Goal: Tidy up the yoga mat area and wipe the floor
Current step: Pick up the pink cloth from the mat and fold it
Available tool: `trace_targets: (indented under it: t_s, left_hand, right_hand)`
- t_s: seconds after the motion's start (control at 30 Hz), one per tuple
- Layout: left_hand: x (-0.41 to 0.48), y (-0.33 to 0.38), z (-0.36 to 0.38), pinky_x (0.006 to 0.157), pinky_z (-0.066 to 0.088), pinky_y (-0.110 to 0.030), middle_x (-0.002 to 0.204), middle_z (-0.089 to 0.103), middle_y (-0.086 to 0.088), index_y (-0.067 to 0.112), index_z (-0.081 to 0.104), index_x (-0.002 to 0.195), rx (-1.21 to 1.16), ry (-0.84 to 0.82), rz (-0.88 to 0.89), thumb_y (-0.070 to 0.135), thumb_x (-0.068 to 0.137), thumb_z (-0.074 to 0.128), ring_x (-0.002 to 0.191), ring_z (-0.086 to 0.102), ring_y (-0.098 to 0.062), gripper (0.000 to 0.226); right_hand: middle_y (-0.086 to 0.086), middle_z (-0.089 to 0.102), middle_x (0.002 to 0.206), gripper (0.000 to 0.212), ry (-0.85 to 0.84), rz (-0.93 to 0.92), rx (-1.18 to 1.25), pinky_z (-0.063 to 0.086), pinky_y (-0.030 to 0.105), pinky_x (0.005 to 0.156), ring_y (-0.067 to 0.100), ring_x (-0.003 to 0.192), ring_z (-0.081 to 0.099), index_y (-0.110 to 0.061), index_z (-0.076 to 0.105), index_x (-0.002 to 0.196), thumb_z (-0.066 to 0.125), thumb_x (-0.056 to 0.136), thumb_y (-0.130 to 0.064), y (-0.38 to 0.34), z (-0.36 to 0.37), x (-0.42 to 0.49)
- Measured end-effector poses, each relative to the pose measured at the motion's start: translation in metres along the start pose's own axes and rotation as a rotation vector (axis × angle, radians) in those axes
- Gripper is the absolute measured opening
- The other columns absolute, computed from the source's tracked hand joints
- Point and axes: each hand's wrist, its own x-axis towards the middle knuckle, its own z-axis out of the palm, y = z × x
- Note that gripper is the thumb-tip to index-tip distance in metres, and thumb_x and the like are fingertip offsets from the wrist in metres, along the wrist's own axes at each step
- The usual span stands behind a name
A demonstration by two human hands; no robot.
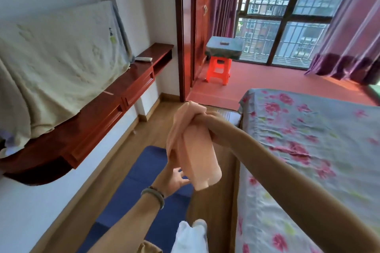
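Because the cloth hung from a single grip, the main risk at this point was losing it. If the right hand loosened before the left hand took hold, the cloth would likely drop onto the yoga mat below. A second risk was bunching: the fabric was gathered into a wad at the top, and a wad of that kind would probably wipe the floor poorly. A third risk came from the bed, which stood close on the right. A wide swing of the right arm could drag the cloth across its floral sheet.

Right arm: extended from the near right toward the centre, with the fingers curled tightly around the bunched upper part of the cloth. The lower part hung down as a folded panel.

Left arm: raised from the near edge, with a bracelet at the wrist. The palm faced the cloth and the fingers were spread and relaxed, holding nothing. They lay just beside the cloth's lower part; contact could not be confirmed.

The yoga mat lay unrolled on the floor, between the wooden shelf on the left and the bed on the right. Wiping was judged not yet begun.
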Motion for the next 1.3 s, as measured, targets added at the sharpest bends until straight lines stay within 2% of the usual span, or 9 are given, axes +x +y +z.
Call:
trace_targets:
  t_s: [0.13,0.27,0.43,0.57,0.7,0.9,1.1,1.2,1.3]
  left_hand:
    - [0.061,0.038,0.042,0.075,0.052,-0.025,0.092,0.066,0.007,0.026,0.060,0.095,0.051,-0.040,0.012,0.033,0.095,0.052,0.096,0.064,-0.020,0.010]
    - [0.118,0.086,0.067,0.054,0.054,-0.024,0.066,0.069,-0.001,0.018,0.076,0.069,-0.112,-0.181,0.062,0.026,0.095,0.051,0.063,0.067,-0.015,0.038]
    - [0.196,0.147,0.099,0.057,0.056,-0.025,0.075,0.073,-0.004,0.019,0.079,0.071,-0.075,-0.333,0.147,0.048,0.017,0.093,0.069,0.070,-0.013,0.063]
    - [0.251,0.184,0.125,0.060,0.055,-0.024,0.082,0.073,-0.003,0.016,0.077,0.087,0.032,-0.375,0.129,0.030,0.063,0.080,0.074,0.069,-0.012,0.028]
    - [0.314,0.206,0.141,0.077,0.055,-0.035,0.109,0.066,-0.019,0.006,0.066,0.115,0.050,-0.354,0.091,0.030,0.055,0.089,0.096,0.065,-0.027,0.069]
    - [0.422,0.236,0.178,0.071,0.057,-0.032,0.100,0.070,-0.017,0.002,0.066,0.107,0.132,-0.203,0.124,0.006,0.076,0.075,0.084,0.069,-0.023,0.033]
    - [0.549,0.276,0.225,0.069,0.054,-0.021,0.108,0.065,-0.011,0.008,0.052,0.118,0.363,-0.072,0.209,0.034,0.065,0.086,0.089,0.066,-0.014,0.068]
    - [0.588,0.308,0.250,0.091,0.051,-0.030,0.123,0.062,-0.010,0.005,0.045,0.136,0.417,-0.227,0.155,0.054,0.066,0.080,0.117,0.058,-0.024,0.093]
    - [0.624,0.330,0.262,0.079,0.054,-0.026,0.109,0.070,-0.005,0.005,0.046,0.133,0.280,-0.403,-0.040,0.056,0.053,0.085,0.104,0.066,-0.016,0.103]
  right_hand:
    - [0.006,0.067,0.077,0.022,-0.033,0.100,0.289,0.052,0.023,0.074,0.011,0.078,0.063,-0.002,0.064,0.091,0.061,0.087,-0.024,0.004,-0.047,0.049]
    - [0.004,0.066,0.065,0.014,0.152,0.251,0.383,0.052,0.028,0.066,0.013,0.065,0.063,-0.009,0.062,0.089,0.055,0.089,-0.020,-0.005,-0.121,0.115]
    - [0.006,0.062,0.076,0.015,0.190,0.413,0.219,0.051,0.023,0.053,0.011,0.059,0.061,-0.008,0.058,0.098,0.062,0.088,-0.018,0.005,-0.181,0.180]
    - [0.006,0.056,0.120,0.042,0.361,0.202,-0.214,0.050,0.030,0.081,0.020,0.104,0.058,-0.016,0.052,0.125,0.065,0.086,-0.026,0.006,-0.210,0.220]
    - [-0.003,0.065,0.105,0.031,0.081,0.095,0.075,0.052,0.026,0.081,0.014,0.099,0.063,-0.027,0.062,0.112,0.067,0.083,-0.037,-0.018,-0.242,0.255]
    - [0.013,0.067,0.111,0.054,-0.053,0.072,-0.152,0.053,0.047,0.089,0.027,0.103,0.064,-0.017,0.062,0.116,0.080,0.066,-0.021,-0.011,-0.307,0.346]
    - [-0.003,0.071,0.086,0.033,-0.012,0.071,-0.228,0.057,0.033,0.078,0.013,0.085,0.066,-0.024,0.070,0.096,0.074,0.063,-0.023,-0.039,-0.393,0.461]
    - [0.003,0.068,0.096,0.043,-0.072,0.104,-0.213,0.056,0.032,0.076,0.018,0.091,0.065,-0.022,0.065,0.104,0.074,0.062,-0.021,-0.063,-0.432,0.511]
    - [0.011,0.066,0.110,0.061,-0.111,0.173,-0.164,0.056,0.040,0.083,0.028,0.102,0.064,-0.021,0.061,0.114,0.080,0.057,-0.025,-0.077,-0.463,0.555]
